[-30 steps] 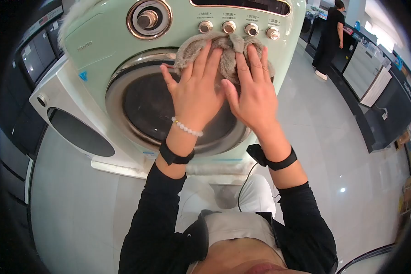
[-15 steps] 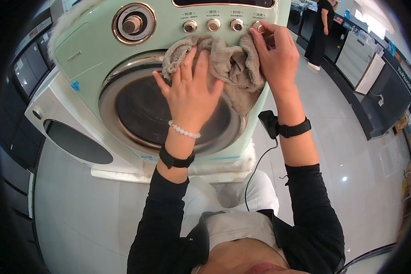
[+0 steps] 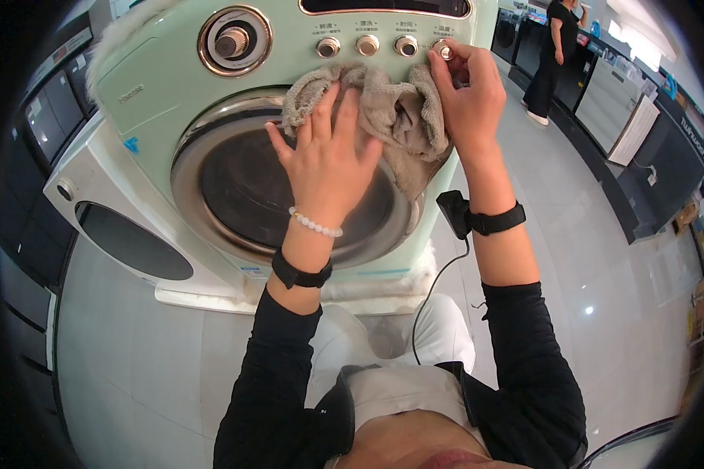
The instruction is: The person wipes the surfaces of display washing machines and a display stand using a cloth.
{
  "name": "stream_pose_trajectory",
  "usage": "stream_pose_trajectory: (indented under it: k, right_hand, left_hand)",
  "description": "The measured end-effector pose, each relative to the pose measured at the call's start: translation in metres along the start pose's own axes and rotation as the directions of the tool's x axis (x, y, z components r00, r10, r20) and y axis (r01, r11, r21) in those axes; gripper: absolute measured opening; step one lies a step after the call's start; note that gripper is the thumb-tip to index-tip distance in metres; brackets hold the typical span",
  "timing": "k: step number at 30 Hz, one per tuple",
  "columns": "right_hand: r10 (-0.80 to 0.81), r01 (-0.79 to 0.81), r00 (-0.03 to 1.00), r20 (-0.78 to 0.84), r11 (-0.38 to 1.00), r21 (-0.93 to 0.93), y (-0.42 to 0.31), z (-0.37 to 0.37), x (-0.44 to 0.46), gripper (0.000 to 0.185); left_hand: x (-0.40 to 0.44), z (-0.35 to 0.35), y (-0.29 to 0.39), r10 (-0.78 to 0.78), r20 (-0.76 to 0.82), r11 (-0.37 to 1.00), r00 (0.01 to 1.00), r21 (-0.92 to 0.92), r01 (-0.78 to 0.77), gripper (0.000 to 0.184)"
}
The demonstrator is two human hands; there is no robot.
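A pale green washing machine (image 3: 152, 98) with a round dark glass door (image 3: 246, 191) stands in front of me. Spread over the upper door, my left hand (image 3: 328, 164) presses its fingertips on a crumpled grey-brown cloth (image 3: 407, 117). Thumb and fingers of my right hand (image 3: 473, 98) pinch the small rightmost knob (image 3: 444, 50) on the control panel, just above the cloth. To its left are a dark-centred knob (image 3: 406, 45), a copper-coloured one (image 3: 367, 45) and another dark-centred one (image 3: 328, 47). The big ridged dial (image 3: 233, 41) sits at the panel's left.
A white machine (image 3: 109, 211) with an oval dark window stands close on the left. A person in black (image 3: 554, 59) is at the back right, beside dark display counters (image 3: 657, 164). A black cable (image 3: 438, 285) hangs from my right wrist strap.
My right hand has shifted and turned slightly while staying at the rightmost knob. My left hand stays on the cloth. The view has moved a little.
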State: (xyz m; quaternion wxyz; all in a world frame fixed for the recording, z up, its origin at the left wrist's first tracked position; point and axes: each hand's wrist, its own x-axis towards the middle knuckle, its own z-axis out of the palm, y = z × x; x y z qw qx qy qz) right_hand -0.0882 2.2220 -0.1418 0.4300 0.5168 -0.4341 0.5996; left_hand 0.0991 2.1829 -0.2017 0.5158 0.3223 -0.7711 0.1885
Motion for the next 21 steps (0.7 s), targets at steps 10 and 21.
stream_pose_trajectory:
  k: [10,21]
  right_hand:
    - [-0.046,0.044,0.997,0.067,0.999,0.025,0.000,-0.007,-0.004,0.028]
    - [-0.162,0.188,0.977,0.140,0.962,-0.198,-0.027,-0.010,-0.002,0.055]
  left_hand:
    - [-0.002,-0.001,-0.001,-0.001,-0.001,1.000,1.000,-0.029,0.001,0.062]
    - [-0.006,-0.001,0.000,0.006,0.040,0.999,0.999,-0.039,-0.004,0.072]
